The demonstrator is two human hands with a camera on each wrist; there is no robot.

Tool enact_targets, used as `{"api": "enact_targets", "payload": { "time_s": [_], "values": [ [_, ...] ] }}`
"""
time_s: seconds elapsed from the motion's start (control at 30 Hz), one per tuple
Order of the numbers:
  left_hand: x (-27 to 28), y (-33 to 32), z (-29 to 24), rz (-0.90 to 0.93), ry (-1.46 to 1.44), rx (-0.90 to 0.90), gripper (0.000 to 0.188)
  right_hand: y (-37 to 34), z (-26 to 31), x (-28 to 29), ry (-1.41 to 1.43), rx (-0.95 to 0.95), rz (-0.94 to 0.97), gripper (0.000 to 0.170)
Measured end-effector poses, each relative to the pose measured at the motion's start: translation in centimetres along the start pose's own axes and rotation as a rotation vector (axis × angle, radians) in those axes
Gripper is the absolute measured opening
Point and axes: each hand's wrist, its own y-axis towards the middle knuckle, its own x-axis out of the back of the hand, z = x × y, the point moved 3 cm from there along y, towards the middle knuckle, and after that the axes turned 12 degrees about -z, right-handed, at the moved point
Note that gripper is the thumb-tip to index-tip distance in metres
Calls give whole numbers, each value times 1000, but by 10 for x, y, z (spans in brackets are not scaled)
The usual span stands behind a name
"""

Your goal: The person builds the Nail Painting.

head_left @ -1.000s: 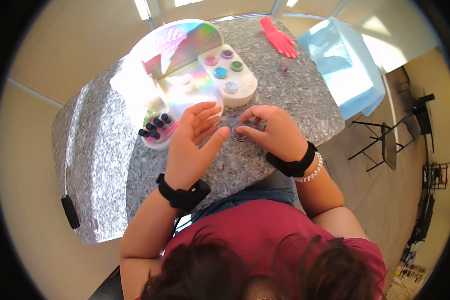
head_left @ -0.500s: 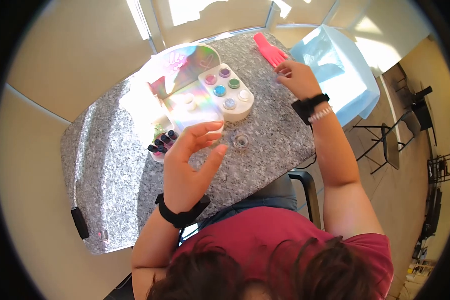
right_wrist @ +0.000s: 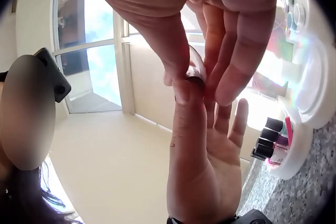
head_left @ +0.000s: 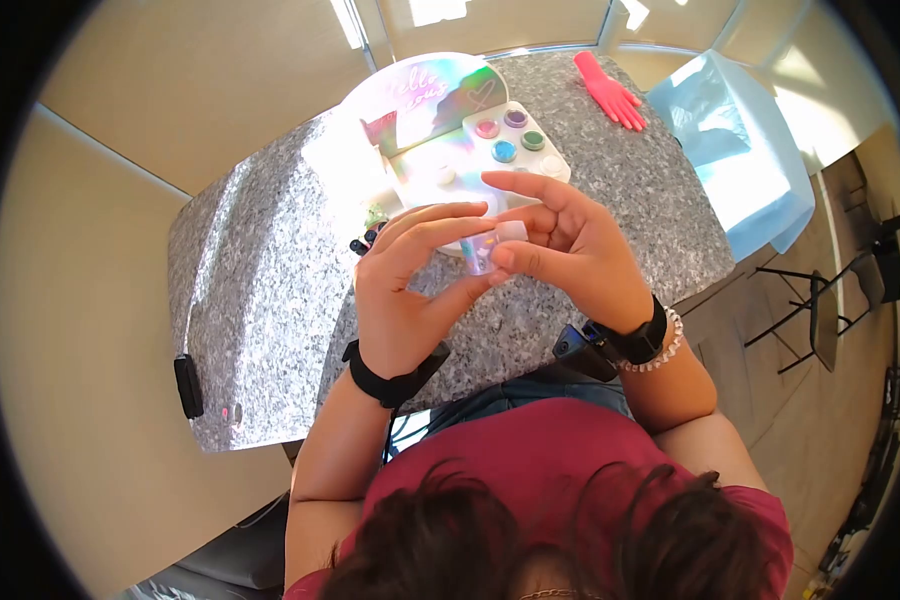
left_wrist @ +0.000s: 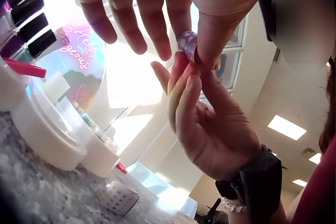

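A small shiny container with a pale end [head_left: 480, 252] is between both hands in the head view. My left hand [head_left: 410, 275] pinches its patterned body with thumb and fingertips. The right hand [head_left: 595, 255] has thumb and fingers on its pale end. Heart shapes show on the container [left_wrist: 187, 43] in the left wrist view, where the right hand's fingertips [left_wrist: 190, 71] meet it from below. Fingers hide much of the container [right_wrist: 195, 73] in the right wrist view. A small patterned piece [left_wrist: 119, 198] rests on the table beneath the hands.
Behind the hands stands a shiny display [head_left: 430, 105] with coloured pots [head_left: 504, 151] in a white tray. Dark-capped bottles [right_wrist: 270, 139] stand in a white holder. A pink model hand [head_left: 610, 92] lies at the table's far right, beside a blue-covered surface [head_left: 710, 120].
The right hand has come back from near the pink model hand to my left hand, bringing the small container. My left fingers have closed in on it. The head view has shifted.
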Motion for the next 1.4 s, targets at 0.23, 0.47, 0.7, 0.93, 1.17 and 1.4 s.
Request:
{"api": "enact_targets", "payload": {
  "time_s": [0.23,0.47,0.7,0.93,1.17,1.4],
  "values": [
    [8,-20,11,-120,99,135,41,-3,-3,24,-139,-33,-181,48],
    [-8,-25,2,28,-129,443,37,-22,12,3,-453,487,-113,49],
    [-8,-28,18,64,-288,531,36,-24,11,-14,-907,926,95,58],
    [-18,-28,10,268,-530,601,34,-23,-9,-18,-975,1045,86,62],
    [-20,-30,21,217,-690,813,32,-19,-1,-2,-874,1027,-87,50],
    [-17,-33,25,190,-739,790,31,-21,11,8,-962,1041,-75,32]
  ]
}}
